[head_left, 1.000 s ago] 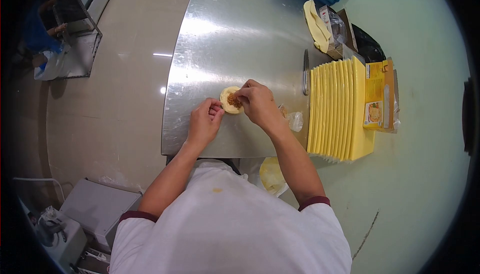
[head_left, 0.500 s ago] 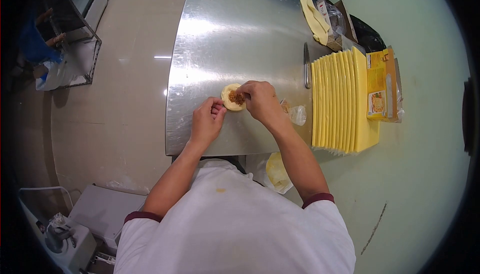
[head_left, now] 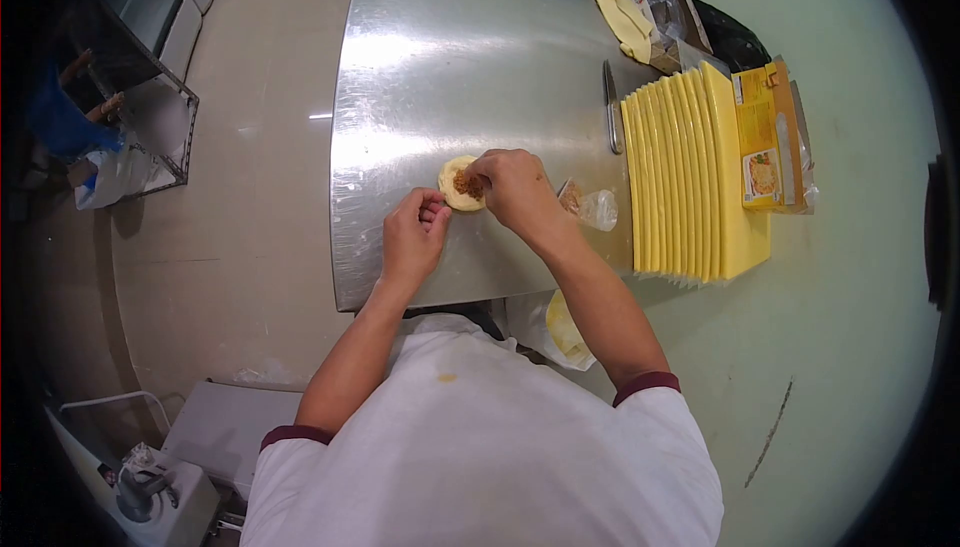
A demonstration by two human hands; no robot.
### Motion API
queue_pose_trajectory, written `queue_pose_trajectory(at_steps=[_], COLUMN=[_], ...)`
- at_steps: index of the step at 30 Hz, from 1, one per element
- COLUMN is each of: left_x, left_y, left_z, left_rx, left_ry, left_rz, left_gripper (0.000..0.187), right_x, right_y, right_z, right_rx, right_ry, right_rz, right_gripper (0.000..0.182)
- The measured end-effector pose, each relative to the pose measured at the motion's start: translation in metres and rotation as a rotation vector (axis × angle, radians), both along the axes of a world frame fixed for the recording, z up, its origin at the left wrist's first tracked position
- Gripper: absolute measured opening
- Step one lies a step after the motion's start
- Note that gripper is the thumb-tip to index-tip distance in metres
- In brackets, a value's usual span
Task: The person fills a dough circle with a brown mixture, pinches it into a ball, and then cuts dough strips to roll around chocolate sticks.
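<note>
A small round of pale dough lies on the metal table, with crumbly brown filling in its middle. My left hand has curled fingers, its thumb and fingertips closed at the near left edge of the dough. From the right, my right hand reaches over the dough, fingers pressed together at the filling; its fingertips are partly hidden, and I cannot see what is between them. Just right of that hand lies a small clear plastic bag with some brown stuff at its mouth.
A knife lies beside a row of yellow wrapped slabs. Behind them stand a yellow carton and an open box, with a flat strip of dough. The metal table has a curved left edge.
The view has shifted slightly. My right fingers have moved a little further in over the filling, while my left hand stays at the dough's edge.
</note>
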State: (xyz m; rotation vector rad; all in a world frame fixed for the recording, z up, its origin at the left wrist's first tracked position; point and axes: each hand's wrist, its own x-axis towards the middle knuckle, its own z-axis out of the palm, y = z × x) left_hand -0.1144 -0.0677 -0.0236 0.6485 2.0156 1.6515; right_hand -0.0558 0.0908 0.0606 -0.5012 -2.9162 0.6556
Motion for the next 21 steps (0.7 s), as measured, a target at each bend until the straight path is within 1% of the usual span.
queue_pose_trajectory(at_steps=[7,10,13,16,19,21], left_x=[0.0001,0.0002,0.0007,0.0003,0.0009,0.0007], left_y=[-0.0001,-0.0001,-0.0003,-0.0004,-0.0002,-0.0005], left_z=[0.0011,-0.0004,0.0022,0.0027,0.0004,0.0014], left_rx=[-0.010,-0.020,-0.025,-0.024,-0.028,-0.035], left_ry=[-0.001,-0.001,0.036,0.018,0.011,0.022], left_rz=[-0.007,-0.008,-0.011,-0.021,-0.029,-0.039], left_gripper=[0.014,0.014,0.015,0.015,0.015,0.015], right_x=[0.0033,0.0026,0.0045,0.0055,0.0051,0.0072], right_y=[0.0005,-0.0031,0.0013,-0.0025,-0.0058,-0.0023], right_z=[-0.0013,0.0032,-0.0017,-0.0001,0.0033,-0.0046], right_rx=[-0.036,-0.013,-0.011,-0.038,-0.056,-0.064], right_ry=[0.032,0.011,0.073,0.036,0.084,0.094], right_rz=[0.030,-0.032,0.072,0.024,-0.031,0.004], right_gripper=[0.018,0.018,0.019,0.019,0.018,0.020])
